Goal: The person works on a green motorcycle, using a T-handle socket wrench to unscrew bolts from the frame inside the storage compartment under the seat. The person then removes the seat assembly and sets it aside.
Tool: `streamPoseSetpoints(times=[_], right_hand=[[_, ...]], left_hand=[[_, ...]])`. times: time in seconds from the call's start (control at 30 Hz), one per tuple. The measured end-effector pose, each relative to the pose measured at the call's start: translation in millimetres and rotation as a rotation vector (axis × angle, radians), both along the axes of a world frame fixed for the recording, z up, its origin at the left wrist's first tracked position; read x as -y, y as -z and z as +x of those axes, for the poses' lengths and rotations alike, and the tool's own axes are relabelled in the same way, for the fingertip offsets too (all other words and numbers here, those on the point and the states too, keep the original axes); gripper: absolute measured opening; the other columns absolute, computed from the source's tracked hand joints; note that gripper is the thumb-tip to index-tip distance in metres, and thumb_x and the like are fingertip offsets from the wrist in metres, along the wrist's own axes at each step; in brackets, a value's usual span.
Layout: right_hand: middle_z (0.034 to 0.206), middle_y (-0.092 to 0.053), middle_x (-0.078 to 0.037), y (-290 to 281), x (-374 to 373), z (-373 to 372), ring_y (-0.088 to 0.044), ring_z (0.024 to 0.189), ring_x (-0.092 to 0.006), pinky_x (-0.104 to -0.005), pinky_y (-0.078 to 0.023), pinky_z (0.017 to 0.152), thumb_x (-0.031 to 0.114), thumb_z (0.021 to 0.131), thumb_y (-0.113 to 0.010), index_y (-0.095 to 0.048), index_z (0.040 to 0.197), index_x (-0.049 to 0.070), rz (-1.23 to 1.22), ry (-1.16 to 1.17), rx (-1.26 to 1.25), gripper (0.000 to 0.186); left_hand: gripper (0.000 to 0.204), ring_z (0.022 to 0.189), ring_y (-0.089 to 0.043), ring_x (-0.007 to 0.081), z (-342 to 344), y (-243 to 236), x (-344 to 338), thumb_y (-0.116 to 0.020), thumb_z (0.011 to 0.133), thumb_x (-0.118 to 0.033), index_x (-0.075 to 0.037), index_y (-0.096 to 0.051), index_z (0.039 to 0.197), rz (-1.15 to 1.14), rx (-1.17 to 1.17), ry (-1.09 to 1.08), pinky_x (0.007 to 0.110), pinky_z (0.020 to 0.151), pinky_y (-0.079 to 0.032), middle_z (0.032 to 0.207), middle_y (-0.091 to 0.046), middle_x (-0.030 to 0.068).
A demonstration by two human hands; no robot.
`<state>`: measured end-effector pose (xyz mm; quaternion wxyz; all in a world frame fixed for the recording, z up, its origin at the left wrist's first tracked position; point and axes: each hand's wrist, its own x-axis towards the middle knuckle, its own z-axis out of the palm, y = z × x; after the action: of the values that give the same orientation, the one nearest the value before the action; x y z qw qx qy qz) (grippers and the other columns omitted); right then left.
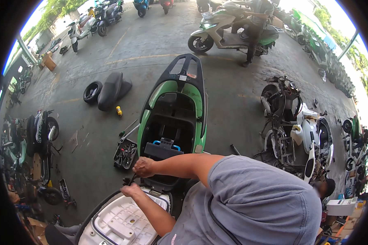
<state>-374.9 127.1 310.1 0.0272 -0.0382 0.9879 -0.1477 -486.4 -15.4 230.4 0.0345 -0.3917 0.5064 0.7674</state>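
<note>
My right hand (143,167) is closed at the near left edge of a green and black scooter body (142,134). Just below it, my left hand (130,190) is closed too. Between and in both hands runs a small dark, thin piece (128,180), too small to tell its kind. The hands are above the scooter's raised seat, whose white underside (120,220) faces up. Inside the scooter's open black storage well (171,114) sits a dark block (163,151) with blue handles. A tray of metal tools (125,154) lies on the floor beyond my hands.
A long-handled bar (129,134) leans by the tray. On the floor lie a yellow bottle (119,111), a dark seat (111,92) and a tyre (93,92). A stripped scooter frame (284,102) stands right. At the back, a person (257,30) is beside a grey scooter (229,30).
</note>
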Motion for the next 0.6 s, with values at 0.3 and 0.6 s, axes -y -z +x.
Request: streamPoseSetpoints(times=[0.3,0.6], right_hand=[[0.095,-0.065,-0.024,1,47,54,-0.062,0.096,-0.0368,-0.0431,-0.048,0.085,0.045,0.084,-0.054,-0.064,0.099,-0.005,-0.482,0.102,0.561,0.053],[0.085,-0.069,-0.013,-61,29,-19,-0.066,0.083,-0.0309,-0.0429,-0.051,0.074,0.026,0.077,-0.06,-0.07,0.088,0.009,-0.358,0.32,-0.149,0.022]], left_hand=[[0.057,0.074,-0.061,0.0424,49,-79,-90,-0.036,0.094,-0.054,-0.007,-0.064,0.079,-1.443,-0.923,1.402,0.05,0.068,-0.047,0.071,-0.063,0.0215],[0.029,0.068,-0.062,0.0277,64,-31,-49,-0.058,0.084,-0.036,-0.013,-0.057,0.067,-1.457,-1.636,1.494,0.039,0.066,-0.046,0.07,-0.064,0.0062]])
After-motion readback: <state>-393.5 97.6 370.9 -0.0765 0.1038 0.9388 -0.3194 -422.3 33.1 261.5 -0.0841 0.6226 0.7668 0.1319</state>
